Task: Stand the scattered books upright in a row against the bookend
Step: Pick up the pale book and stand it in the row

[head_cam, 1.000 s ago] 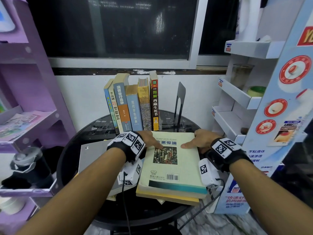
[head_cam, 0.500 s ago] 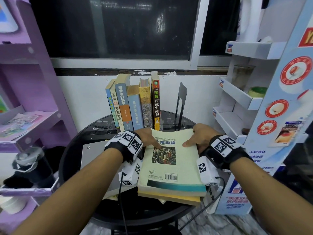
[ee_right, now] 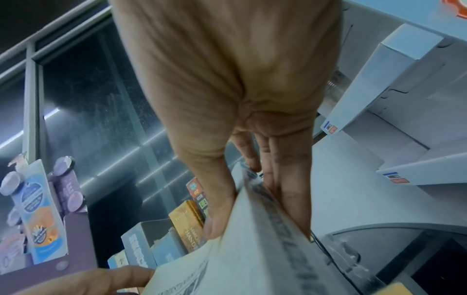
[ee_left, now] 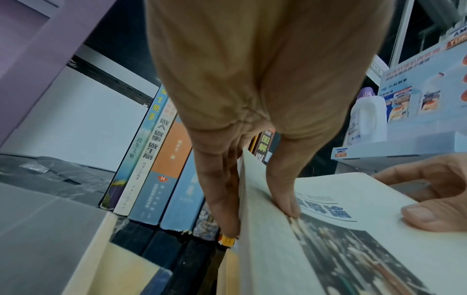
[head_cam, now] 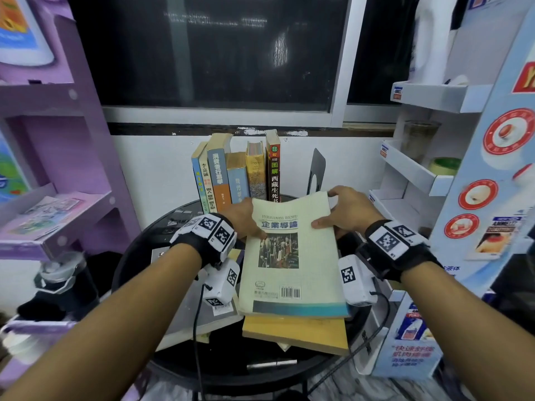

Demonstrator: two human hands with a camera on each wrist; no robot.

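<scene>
My left hand (head_cam: pixel 244 217) and right hand (head_cam: pixel 346 211) each clasp a side edge of the pale green softcover book (head_cam: pixel 289 256), thumbs on the cover and fingers underneath; a second ago it lay flat, and now its far edge is tilted up off the yellow book (head_cam: pixel 295 332) beneath, so standing it is under way. The row of five upright books (head_cam: pixel 237 175) stands at 12 o'clock on the round black table (head_cam: pixel 139 256), and the black metal bookend (head_cam: pixel 316 172) at 1 o'clock stands apart from it, leaving a slot. The white display shelves (head_cam: pixel 417 172) at 2 o'clock hold a glass jar (head_cam: pixel 418 140) and a green tape roll (head_cam: pixel 444 166).
</scene>
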